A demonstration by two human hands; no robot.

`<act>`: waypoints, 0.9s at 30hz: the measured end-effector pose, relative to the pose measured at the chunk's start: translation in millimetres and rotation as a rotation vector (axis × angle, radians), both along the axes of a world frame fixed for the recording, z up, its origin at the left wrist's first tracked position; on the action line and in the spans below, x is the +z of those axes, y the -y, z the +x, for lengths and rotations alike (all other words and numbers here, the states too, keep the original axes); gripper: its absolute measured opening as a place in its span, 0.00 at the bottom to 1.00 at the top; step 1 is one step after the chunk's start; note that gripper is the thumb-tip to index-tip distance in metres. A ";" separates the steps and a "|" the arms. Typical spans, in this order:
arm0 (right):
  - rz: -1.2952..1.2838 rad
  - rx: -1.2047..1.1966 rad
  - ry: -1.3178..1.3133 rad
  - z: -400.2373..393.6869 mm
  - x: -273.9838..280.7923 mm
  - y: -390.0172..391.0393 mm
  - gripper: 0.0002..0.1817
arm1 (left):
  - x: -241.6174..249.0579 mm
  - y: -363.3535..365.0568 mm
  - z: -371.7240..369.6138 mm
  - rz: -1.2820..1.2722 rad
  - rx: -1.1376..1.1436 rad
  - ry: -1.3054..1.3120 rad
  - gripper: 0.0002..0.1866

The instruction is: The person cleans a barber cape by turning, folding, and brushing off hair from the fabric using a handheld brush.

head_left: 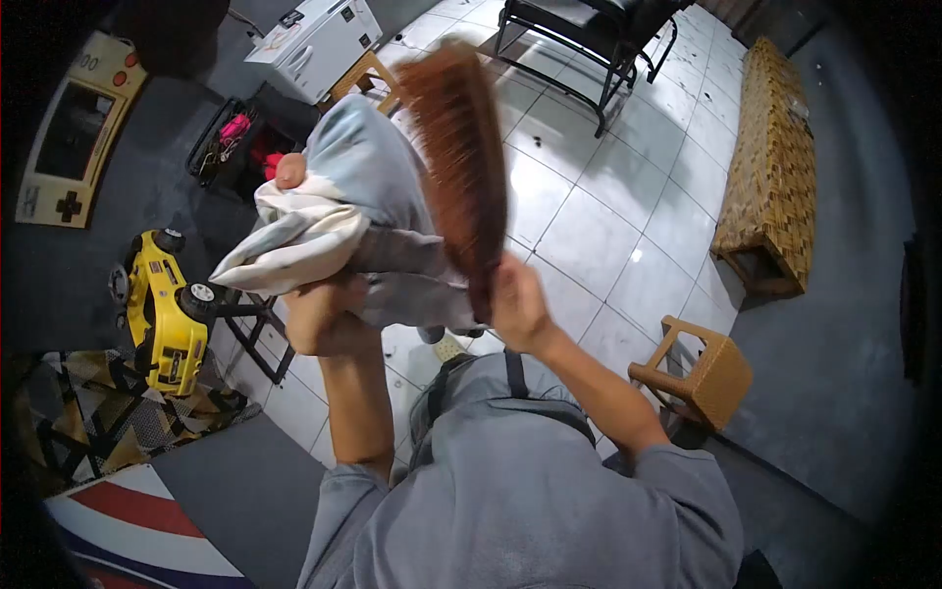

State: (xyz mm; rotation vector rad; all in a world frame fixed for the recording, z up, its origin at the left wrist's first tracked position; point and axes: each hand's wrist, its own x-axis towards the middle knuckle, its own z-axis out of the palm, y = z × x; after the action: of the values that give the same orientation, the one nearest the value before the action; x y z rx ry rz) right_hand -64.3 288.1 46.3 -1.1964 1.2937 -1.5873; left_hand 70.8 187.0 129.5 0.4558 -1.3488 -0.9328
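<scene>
My left hand (322,316) is closed around a bundle of pale blue, white and grey cloth (378,182), with the thumb showing over its upper left side. The cloth is bunched and twisted near that thumb, and fuller and smoother toward the top. In my right hand (520,306) is a long brush (456,157) with reddish-brown bristles, gripped at its lower end. The brush stands nearly upright, its bristles facing the cloth and overlapping its right edge in this view. Motion blurs the brush's outline.
Below lies a white tiled floor (589,236). To the right stand a woven bench (770,167) and a small wicker stool (702,378). A black metal-framed chair (589,39) is at the top. On the left are a yellow toy car (167,314) and a black crate (221,147).
</scene>
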 end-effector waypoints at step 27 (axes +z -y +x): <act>0.043 0.120 0.130 2.7 -11.6 -2.2 0.23 | 27.0 1.2 -43.8 -0.127 -0.075 -0.211 0.25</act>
State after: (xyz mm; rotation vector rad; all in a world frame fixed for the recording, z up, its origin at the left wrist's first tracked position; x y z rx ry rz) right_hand -61.5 290.3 34.7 -1.1053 1.1462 -1.5173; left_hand 27.0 185.8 156.5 0.2044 -1.2306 -0.9235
